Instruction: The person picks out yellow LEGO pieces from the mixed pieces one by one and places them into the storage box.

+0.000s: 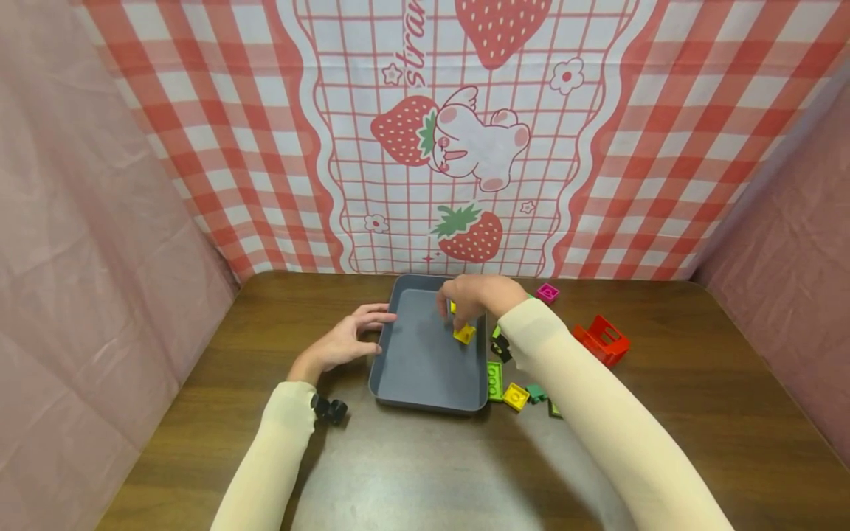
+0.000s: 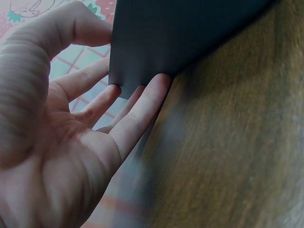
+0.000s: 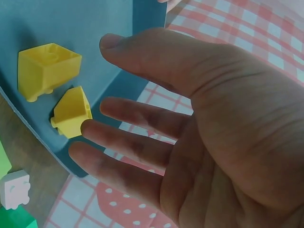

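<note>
Touching the left side of the tray (image 1: pixel 425 369) at mid-frame, the left hand (image 1: pixel 345 339) has its fingers spread and slightly bent, tips against the wall rather than closed round it. This probably steadies the tray, which lies flat on the worktop (image 1: pixel 398 472); light pressure low on the wall should serve best, enough to stop sliding without tipping.

In the tray's right half lie the near brick (image 1: pixel 465 335) and the far brick (image 1: pixel 454 307), both yellow. The right hand (image 1: pixel 479 295) hangs over that side, thumb and fingers well parted, apparently gripping nothing. Bricks are best released close to the tray floor, and lifting the fingers straight up ought to spare these two a knock.

Right of the tray, on the worktop, come a lime brick (image 1: pixel 495 381), a black piece (image 1: pixel 501 348), a yellow brick (image 1: pixel 516 397), a green brick (image 1: pixel 536 394), a pink brick (image 1: pixel 547 293) and a red piece (image 1: pixel 607 341).

The right hand hides part of the far brick in the head view; the right wrist view shows a fingertip at its edge, but contact cannot be told. The right sleeve (image 1: pixel 598 413) covers some of the red piece. The left wrist view is dim, the tray cut off at its top.
</note>
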Demonstrator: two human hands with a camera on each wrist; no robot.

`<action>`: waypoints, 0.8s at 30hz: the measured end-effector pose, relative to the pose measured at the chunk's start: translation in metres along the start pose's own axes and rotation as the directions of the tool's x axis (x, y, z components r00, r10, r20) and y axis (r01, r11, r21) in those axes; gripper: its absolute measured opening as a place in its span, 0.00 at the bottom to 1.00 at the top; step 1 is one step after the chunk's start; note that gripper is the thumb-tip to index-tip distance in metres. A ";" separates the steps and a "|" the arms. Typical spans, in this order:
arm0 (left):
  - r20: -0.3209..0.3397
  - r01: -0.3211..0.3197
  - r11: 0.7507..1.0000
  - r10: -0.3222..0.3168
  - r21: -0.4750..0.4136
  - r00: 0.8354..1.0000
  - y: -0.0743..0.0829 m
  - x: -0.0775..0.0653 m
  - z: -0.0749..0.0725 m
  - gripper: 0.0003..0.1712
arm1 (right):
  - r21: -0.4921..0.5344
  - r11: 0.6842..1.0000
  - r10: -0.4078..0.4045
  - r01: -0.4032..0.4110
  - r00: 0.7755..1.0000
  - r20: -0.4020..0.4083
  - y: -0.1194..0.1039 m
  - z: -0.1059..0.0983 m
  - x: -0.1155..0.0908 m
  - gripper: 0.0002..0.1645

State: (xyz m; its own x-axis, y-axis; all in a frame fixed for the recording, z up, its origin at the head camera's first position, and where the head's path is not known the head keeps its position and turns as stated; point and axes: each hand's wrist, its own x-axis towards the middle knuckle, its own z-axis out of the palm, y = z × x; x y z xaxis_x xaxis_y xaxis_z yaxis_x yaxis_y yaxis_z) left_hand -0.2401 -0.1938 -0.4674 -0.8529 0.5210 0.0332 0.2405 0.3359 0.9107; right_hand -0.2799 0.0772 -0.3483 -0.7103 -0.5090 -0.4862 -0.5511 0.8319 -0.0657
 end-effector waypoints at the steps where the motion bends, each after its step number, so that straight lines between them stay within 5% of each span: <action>1: 0.001 -0.002 1.000 0.002 0.001 1.000 0.000 0.000 0.000 0.36 | -0.003 1.000 0.001 -0.001 1.000 0.000 0.000 0.000 0.000 0.25; 24: 0.000 -0.003 1.000 0.003 -0.006 1.000 0.000 0.001 0.000 0.36 | -0.019 0.997 -0.070 0.070 0.997 -0.010 -0.003 0.012 -0.016 0.23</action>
State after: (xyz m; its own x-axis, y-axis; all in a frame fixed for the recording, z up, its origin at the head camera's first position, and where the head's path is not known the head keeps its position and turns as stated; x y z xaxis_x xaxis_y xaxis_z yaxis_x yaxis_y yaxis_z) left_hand -0.2407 -0.1934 -0.4674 -0.8522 0.5220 0.0360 0.2406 0.3299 0.9128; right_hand -0.2621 0.0854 -0.3506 -0.6745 -0.5682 -0.4713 -0.6075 0.7900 -0.0830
